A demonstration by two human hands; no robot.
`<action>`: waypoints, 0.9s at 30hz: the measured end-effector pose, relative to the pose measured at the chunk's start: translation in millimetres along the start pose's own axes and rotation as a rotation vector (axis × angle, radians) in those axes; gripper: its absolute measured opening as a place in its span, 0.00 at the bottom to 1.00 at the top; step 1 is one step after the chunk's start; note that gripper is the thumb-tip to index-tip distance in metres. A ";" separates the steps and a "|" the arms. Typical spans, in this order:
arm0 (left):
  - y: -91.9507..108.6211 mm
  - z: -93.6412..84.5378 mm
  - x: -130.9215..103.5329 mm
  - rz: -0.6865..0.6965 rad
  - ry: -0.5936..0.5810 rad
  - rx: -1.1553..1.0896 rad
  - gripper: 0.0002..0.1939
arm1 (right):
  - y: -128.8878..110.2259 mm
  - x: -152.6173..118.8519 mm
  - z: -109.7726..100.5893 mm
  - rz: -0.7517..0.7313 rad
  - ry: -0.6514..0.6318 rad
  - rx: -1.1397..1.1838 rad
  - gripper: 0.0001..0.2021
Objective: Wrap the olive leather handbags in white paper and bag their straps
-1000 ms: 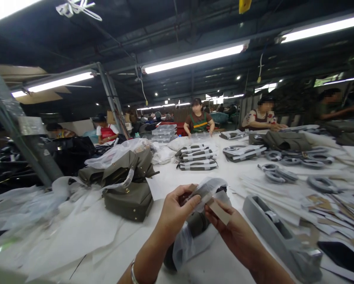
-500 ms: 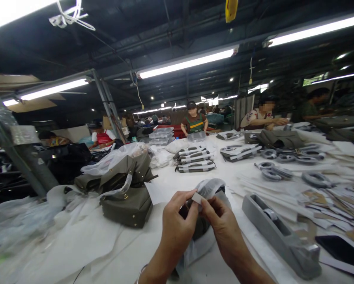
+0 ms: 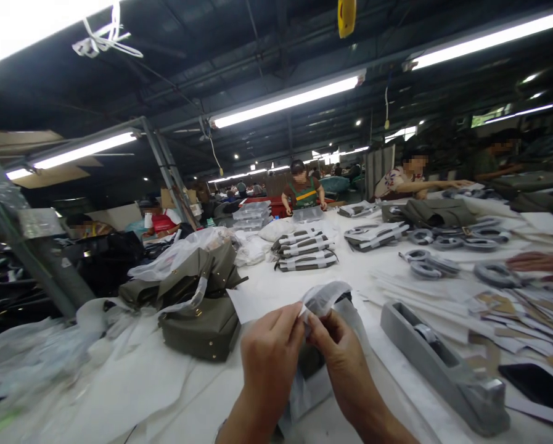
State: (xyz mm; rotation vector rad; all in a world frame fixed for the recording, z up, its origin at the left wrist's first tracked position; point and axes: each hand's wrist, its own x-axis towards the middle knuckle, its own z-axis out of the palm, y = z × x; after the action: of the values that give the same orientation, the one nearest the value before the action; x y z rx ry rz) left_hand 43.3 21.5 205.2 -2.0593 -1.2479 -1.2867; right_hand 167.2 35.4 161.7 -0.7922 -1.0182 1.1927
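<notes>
Together, left hand (image 3: 272, 345) and right hand (image 3: 344, 354), each pinched closed, grip one wrap (image 3: 323, 297) between them above one table (image 3: 350, 271); beyond lie three bundles (image 3: 304, 245), rightward one dispenser (image 3: 436, 373).

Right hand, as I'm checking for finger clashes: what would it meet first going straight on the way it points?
The right hand would probably meet the left hand first, beside the pale wrap; the depth between them is unclear.

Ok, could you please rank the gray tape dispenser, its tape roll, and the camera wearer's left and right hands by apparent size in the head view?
1. Gray tape dispenser
2. Left hand and right hand, too alike to rank
3. Tape roll, partly hidden inside the dispenser
</notes>
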 end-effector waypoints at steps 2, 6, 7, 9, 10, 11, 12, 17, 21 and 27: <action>3.5 1.9 -4.6 0.108 0.059 0.127 0.11 | 0.9 0.7 0.3 -0.001 -0.010 0.022 0.18; 11.2 5.0 -14.0 0.227 0.025 0.279 0.16 | 2.4 0.4 -2.4 -0.014 -0.001 0.004 0.18; 12.6 5.7 -16.1 0.236 0.012 0.301 0.16 | 2.3 -0.2 -3.2 -0.018 0.003 0.002 0.18; 14.5 6.9 -19.8 0.241 0.001 0.317 0.17 | 0.5 -1.6 -4.3 -0.018 -0.001 0.004 0.19; 14.7 7.1 -21.4 0.240 -0.002 0.309 0.18 | -1.4 -2.4 -4.6 -0.016 -0.009 0.005 0.19; 14.4 6.8 -22.5 0.233 -0.008 0.286 0.18 | -4.0 -3.2 -4.8 -0.015 -0.015 0.004 0.19; 13.4 5.8 -23.0 0.218 -0.017 0.245 0.19 | -7.2 -3.8 -5.1 -0.012 -0.018 0.005 0.18; -1.9 -7.0 -10.2 -0.104 -0.216 -0.254 0.17 | -24.3 -4.1 -9.2 0.027 -0.081 0.064 0.19; -14.3 -10.1 8.5 -0.440 -0.506 -0.720 0.19 | -29.2 -4.9 -12.9 -0.012 -0.144 0.049 0.17; -10.9 -2.3 10.1 -0.697 -0.553 -0.796 0.27 | -39.4 3.5 -66.8 -0.259 -0.105 -0.481 0.11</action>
State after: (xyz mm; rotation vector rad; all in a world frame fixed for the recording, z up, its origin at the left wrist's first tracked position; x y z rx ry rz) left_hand 34.7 30.3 213.8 -2.7886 -2.0803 -1.7903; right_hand 243.7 31.9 174.1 -0.9401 -1.4767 0.7792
